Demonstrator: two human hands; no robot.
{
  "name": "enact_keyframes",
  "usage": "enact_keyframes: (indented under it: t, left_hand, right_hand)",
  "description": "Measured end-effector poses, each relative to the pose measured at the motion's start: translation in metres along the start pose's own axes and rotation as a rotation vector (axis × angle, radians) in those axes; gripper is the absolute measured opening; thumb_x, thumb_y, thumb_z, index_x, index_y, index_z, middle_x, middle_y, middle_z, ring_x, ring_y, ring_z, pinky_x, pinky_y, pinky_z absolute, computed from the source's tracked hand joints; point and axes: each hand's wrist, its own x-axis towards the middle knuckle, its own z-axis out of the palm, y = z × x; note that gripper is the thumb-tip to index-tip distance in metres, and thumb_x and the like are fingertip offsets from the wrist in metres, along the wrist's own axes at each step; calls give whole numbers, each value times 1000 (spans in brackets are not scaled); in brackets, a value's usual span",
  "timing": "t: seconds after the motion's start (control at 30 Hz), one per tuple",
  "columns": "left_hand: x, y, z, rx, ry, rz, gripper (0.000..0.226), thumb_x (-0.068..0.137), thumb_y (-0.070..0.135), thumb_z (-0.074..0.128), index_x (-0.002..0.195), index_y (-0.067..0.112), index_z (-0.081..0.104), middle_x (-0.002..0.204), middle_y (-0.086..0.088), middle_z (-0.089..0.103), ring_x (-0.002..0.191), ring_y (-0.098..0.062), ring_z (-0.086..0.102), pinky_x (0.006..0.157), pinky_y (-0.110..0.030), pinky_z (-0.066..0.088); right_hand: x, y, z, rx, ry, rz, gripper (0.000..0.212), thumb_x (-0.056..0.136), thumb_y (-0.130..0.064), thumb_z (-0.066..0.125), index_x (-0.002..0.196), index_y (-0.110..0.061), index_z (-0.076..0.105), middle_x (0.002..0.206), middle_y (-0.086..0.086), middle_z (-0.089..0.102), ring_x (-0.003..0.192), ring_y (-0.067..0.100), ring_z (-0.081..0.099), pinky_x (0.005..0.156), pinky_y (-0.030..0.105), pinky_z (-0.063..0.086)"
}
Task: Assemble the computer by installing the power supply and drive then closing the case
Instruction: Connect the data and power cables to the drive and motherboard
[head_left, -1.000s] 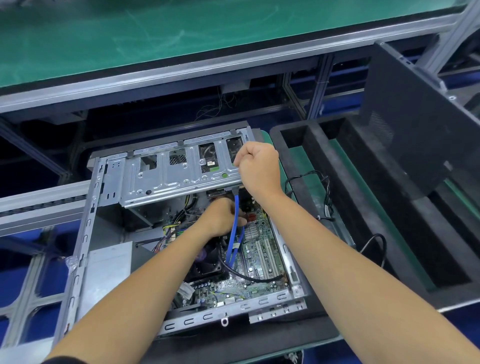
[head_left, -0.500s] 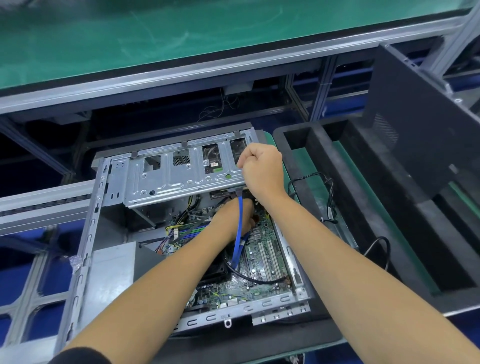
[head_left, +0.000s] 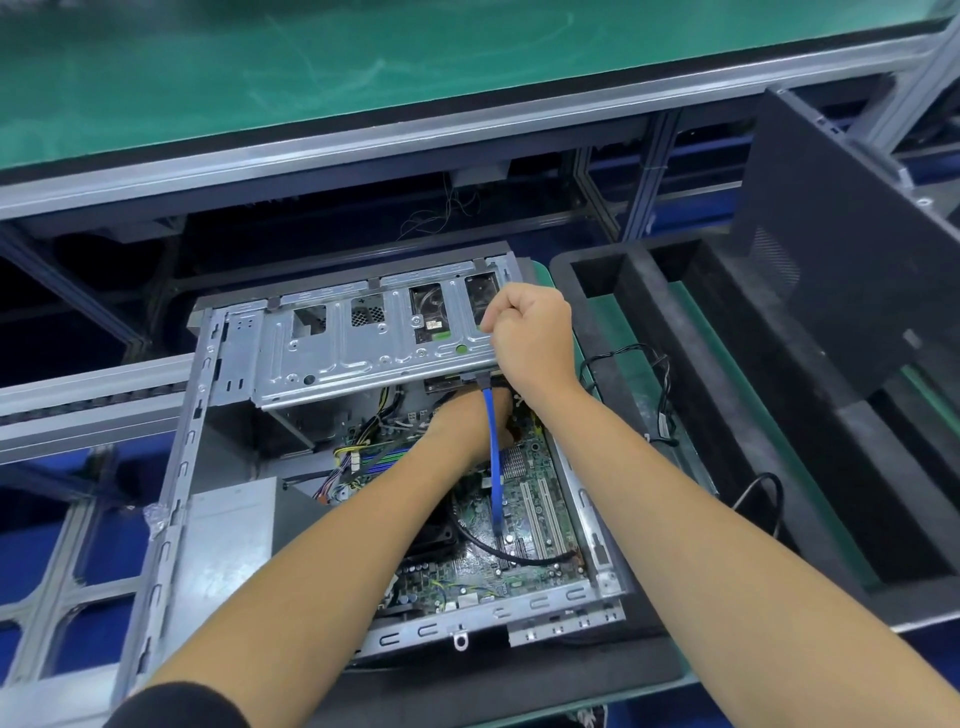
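The open computer case (head_left: 171, 499) lies on its side with the motherboard (head_left: 524, 525) exposed. A silver drive cage (head_left: 363, 353) stands tilted up at the far end. My right hand (head_left: 530, 332) is curled in a fist and grips the cage's right end. My left hand (head_left: 467, 421) reaches under the cage, and its fingers are hidden there. A blue cable (head_left: 493, 457) runs from a connector under the cage down to the motherboard. The grey power supply (head_left: 228, 530) sits in the case's near left corner.
A black side panel (head_left: 852, 249) leans upright at the right, above a black foam tray (head_left: 675, 395) holding loose black cables (head_left: 660, 374). A green conveyor surface (head_left: 363, 67) with an aluminium rail runs along the back. The case rests on a black foam pad (head_left: 493, 680).
My left hand has slid farther up under the drive cage, so its fingers are now out of sight. My right hand has kept its hold on the cage's right end.
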Motion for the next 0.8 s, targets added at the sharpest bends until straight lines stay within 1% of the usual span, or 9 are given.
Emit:
enact_keyframes:
  t: [0.1,0.17,0.27,0.33,0.4,0.47,0.57,0.7,0.8]
  left_hand:
    - [2,1,-3,-103,-31,-58,8,84,16,60,83,9,55,76,-13,60,63,-25,47,57,-31,38]
    - [1,-3,-5,-118,-67,-47,6,85,15,60,85,9,57,86,-16,65,67,-25,50,60,-32,39]
    - [-1,-12,-6,-131,-110,-45,16,89,14,55,101,4,62,99,-14,68,82,-30,60,67,-33,43]
    - [-2,-16,-7,-143,-93,-37,19,92,17,54,103,6,65,101,-13,67,87,-29,60,69,-31,43]
    - [-3,-21,-6,-168,-82,-61,25,95,26,53,109,9,66,109,-11,66,97,-28,60,77,-32,45]
    - [-3,-27,-8,-138,-64,-129,35,97,36,50,119,13,62,118,-10,64,108,-29,58,87,-33,45]
    - [-1,-35,-8,-133,-73,-175,35,98,36,49,120,13,61,121,-11,63,109,-30,57,88,-32,44]
    - [-1,-37,-12,-229,-125,-133,32,96,33,54,123,17,62,126,-4,60,115,-23,53,92,-28,41]
    - [-2,-34,-12,-339,-146,-57,20,92,28,61,109,21,67,115,0,65,106,-18,57,86,-26,43]
  right_hand:
    - [1,1,0,14,-4,8,39,65,14,39,51,-18,57,47,-13,48,40,4,36,41,17,30]
    - [1,1,0,16,-6,7,37,65,14,39,53,-14,59,46,-14,47,41,5,36,41,17,30]
    - [1,1,-1,25,-15,12,35,65,14,39,54,-11,60,42,-15,45,39,4,34,41,16,28]
    - [1,1,-1,28,-16,19,35,64,14,39,54,-12,59,41,-14,45,38,4,34,40,17,28]
    - [1,2,-1,37,-15,20,35,64,14,39,54,-12,60,41,-15,45,38,4,34,40,16,28]
    - [2,2,-1,44,-15,18,35,65,14,39,54,-12,60,41,-15,45,38,4,34,40,15,28]
    - [3,3,-1,43,-18,28,37,66,14,39,53,-14,59,40,-15,45,38,4,35,40,17,31]
    - [3,2,0,53,-17,40,40,67,15,39,52,-17,58,40,-13,44,37,5,33,39,18,30]
    - [3,1,-1,59,-14,40,40,68,15,39,52,-16,58,44,-11,46,41,11,36,42,20,32]
